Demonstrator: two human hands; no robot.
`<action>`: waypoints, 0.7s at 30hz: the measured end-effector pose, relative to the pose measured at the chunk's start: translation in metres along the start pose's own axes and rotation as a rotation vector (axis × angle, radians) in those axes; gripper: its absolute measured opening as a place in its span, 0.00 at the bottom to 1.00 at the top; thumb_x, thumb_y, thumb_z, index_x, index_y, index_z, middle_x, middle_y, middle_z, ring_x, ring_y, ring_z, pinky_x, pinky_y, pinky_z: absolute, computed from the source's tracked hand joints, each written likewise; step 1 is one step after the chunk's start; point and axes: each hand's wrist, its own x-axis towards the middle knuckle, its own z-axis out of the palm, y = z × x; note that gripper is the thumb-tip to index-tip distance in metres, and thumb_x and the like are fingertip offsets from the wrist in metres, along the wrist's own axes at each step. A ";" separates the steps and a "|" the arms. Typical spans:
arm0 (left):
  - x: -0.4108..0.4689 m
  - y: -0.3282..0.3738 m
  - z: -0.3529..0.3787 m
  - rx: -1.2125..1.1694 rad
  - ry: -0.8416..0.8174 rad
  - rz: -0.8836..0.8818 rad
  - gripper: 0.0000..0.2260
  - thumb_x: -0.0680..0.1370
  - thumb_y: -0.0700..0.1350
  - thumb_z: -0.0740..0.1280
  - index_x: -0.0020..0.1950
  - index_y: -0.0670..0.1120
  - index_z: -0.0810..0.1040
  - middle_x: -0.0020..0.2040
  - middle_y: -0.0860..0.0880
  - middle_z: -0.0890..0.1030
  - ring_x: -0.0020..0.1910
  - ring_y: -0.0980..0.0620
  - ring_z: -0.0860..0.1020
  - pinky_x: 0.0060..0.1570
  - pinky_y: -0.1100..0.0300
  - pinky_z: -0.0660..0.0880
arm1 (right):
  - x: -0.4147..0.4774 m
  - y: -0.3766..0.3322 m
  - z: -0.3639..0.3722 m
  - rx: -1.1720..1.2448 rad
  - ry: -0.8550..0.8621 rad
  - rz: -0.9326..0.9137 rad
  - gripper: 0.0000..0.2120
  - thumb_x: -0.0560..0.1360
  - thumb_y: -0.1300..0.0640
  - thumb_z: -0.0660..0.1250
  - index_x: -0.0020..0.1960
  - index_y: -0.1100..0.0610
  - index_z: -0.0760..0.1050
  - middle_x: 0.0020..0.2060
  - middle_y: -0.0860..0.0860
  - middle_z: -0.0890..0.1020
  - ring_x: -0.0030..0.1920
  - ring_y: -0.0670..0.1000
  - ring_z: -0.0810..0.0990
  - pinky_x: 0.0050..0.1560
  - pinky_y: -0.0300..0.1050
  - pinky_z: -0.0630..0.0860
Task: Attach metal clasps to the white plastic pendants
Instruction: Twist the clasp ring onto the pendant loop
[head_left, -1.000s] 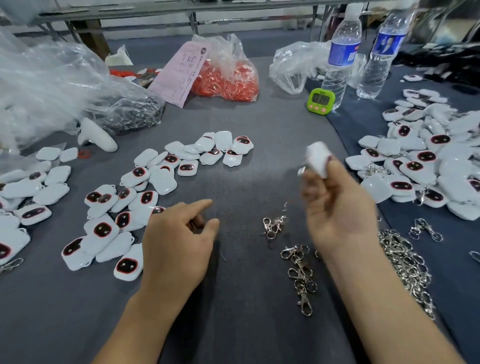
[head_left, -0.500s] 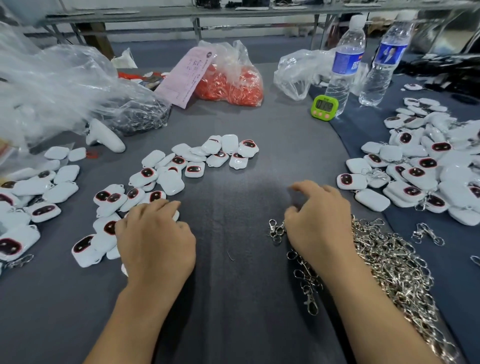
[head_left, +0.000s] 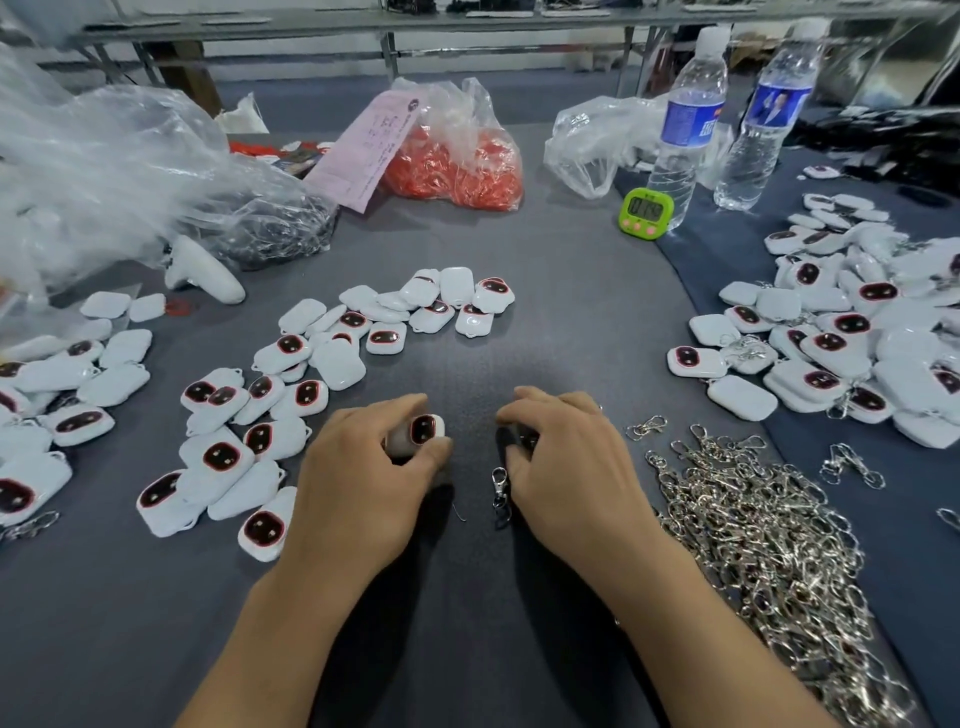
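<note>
My left hand (head_left: 363, 483) grips a white plastic pendant (head_left: 420, 432) with a dark red-rimmed face, held just above the grey cloth at the centre. My right hand (head_left: 566, 467) is curled a short way to the right and pinches a metal clasp (head_left: 500, 488), which hangs down from under its thumb. Loose white pendants (head_left: 291, 384) lie scattered to the left of my left hand. A big heap of silver clasps (head_left: 763, 540) lies right of my right forearm. Pendants with clasps attached (head_left: 852, 332) are piled at the far right.
A green timer (head_left: 645, 213) and two water bottles (head_left: 685, 119) stand at the back right. A bag of red parts (head_left: 457, 166) with a pink slip sits at the back centre. Crumpled clear plastic bags (head_left: 104, 176) fill the back left beside a white handle-shaped object (head_left: 202, 275).
My right hand dropped a finished pendant on the right pile, came down to the clasps and picked one up. My left hand took a pendant from the left pile and brought it to the centre.
</note>
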 end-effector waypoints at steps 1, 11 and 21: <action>0.001 -0.001 0.000 0.018 -0.013 0.003 0.19 0.75 0.54 0.72 0.66 0.56 0.80 0.60 0.60 0.79 0.64 0.56 0.73 0.61 0.60 0.66 | 0.000 0.002 -0.001 -0.031 0.022 0.015 0.13 0.77 0.56 0.69 0.60 0.48 0.82 0.64 0.41 0.81 0.65 0.51 0.72 0.63 0.42 0.64; 0.000 0.000 -0.002 -0.085 0.023 0.004 0.16 0.68 0.44 0.79 0.53 0.58 0.85 0.45 0.62 0.79 0.48 0.69 0.75 0.45 0.78 0.66 | 0.002 0.007 0.002 0.054 0.060 0.018 0.06 0.77 0.58 0.68 0.45 0.47 0.80 0.49 0.41 0.83 0.58 0.46 0.69 0.52 0.38 0.56; -0.002 0.019 0.004 -0.615 -0.005 -0.183 0.06 0.82 0.47 0.65 0.54 0.56 0.82 0.39 0.53 0.86 0.25 0.52 0.80 0.23 0.63 0.73 | 0.000 0.001 -0.003 0.302 0.115 0.058 0.13 0.74 0.47 0.73 0.58 0.41 0.82 0.43 0.40 0.83 0.46 0.42 0.78 0.52 0.37 0.72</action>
